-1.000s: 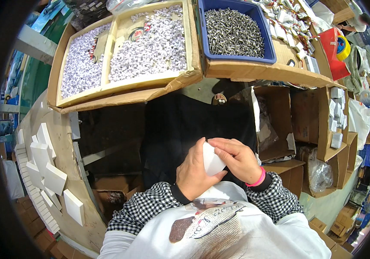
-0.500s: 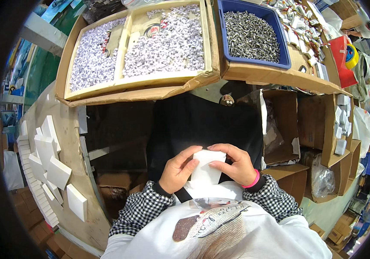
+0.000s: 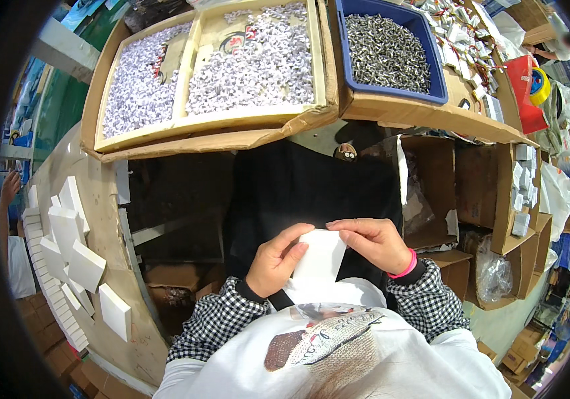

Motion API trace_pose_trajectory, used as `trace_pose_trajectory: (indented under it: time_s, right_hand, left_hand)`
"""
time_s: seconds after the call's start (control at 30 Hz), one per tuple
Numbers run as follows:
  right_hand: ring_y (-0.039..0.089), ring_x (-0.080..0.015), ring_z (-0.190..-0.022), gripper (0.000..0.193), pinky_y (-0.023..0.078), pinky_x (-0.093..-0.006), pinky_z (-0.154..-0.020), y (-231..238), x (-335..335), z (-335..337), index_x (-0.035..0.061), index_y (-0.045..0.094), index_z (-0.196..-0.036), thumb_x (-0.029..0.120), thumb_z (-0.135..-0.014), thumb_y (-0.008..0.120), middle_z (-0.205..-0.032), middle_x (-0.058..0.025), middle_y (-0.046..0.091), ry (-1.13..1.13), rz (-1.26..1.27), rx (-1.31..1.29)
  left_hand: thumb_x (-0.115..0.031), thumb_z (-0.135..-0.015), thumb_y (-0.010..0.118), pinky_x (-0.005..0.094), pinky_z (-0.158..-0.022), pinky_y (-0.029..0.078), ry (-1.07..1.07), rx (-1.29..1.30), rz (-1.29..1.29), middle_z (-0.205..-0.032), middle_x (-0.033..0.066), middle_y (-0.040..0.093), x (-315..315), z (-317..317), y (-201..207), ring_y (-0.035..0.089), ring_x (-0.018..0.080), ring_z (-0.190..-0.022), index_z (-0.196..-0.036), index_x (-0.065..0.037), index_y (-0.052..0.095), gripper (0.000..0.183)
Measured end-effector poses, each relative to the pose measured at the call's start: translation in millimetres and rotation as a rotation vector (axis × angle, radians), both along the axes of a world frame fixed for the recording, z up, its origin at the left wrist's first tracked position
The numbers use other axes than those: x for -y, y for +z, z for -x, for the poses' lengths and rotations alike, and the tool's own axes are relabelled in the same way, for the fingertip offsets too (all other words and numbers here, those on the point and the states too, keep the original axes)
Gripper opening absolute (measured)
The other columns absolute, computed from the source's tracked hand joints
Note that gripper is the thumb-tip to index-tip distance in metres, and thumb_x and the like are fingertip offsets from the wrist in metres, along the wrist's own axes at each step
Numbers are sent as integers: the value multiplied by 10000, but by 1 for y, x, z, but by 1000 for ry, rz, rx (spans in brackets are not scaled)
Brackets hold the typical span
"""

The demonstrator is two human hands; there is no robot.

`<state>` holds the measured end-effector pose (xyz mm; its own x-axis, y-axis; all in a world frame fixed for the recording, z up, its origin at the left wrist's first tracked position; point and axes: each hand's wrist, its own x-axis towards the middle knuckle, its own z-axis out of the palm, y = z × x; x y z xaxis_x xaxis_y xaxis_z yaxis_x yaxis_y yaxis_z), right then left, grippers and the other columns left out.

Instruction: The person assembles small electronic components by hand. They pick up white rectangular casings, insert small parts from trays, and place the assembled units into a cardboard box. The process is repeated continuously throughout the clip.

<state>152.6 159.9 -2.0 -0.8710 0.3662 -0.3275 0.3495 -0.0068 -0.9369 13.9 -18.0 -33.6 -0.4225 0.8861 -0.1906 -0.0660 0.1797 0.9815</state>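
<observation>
A small white box (image 3: pixel 318 258) is held upright before my chest, over my black-clad lap. My left hand (image 3: pixel 275 261) is closed on its left side, with the thumb on the near face and the fingers along the upper edge. At the upper right corner my right hand (image 3: pixel 379 245) pinches the edge between thumb and fingers. The far side of the box and the undersides of my fingers are hidden.
Ahead stand a wooden tray (image 3: pixel 185 125) of small white parts and a blue bin (image 3: pixel 439 93) of metal screws. White boxes (image 3: pixel 87 265) lie on the left table. Cardboard cartons (image 3: pixel 431 179) stand right. Another person's hand (image 3: pixel 10 186) shows far left.
My right hand has moved right, its thumb going from the box's face to the upper right corner. My left hand keeps its grip. Another person's hand has appeared at far left.
</observation>
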Motion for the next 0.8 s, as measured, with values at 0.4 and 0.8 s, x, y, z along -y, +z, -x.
trace_pose_trajectory:
  time_s: [0.4,0.8]
  right_hand:
    - [636,-240,-1008,300,508,-295,-852,-8,16,-7,15,639,-1095,89,-807,678,-1106,-140,647,17,-254,-145]
    - [638,-184,-956,288,517,-267,-799,-10,34,-13,17,623,-1125,44,-840,647,-1085,-138,649,-163,54,-201]
  left_hand:
    - [-141,-923,562,255,-808,498,16,40,-2,-1091,90,637,7,0,-6,624,157,-929,-1208,-64,557,295]
    - [-84,-937,523,263,-834,467,20,208,-187,-1105,99,576,11,-2,0,556,131,-967,-1179,-72,493,244]
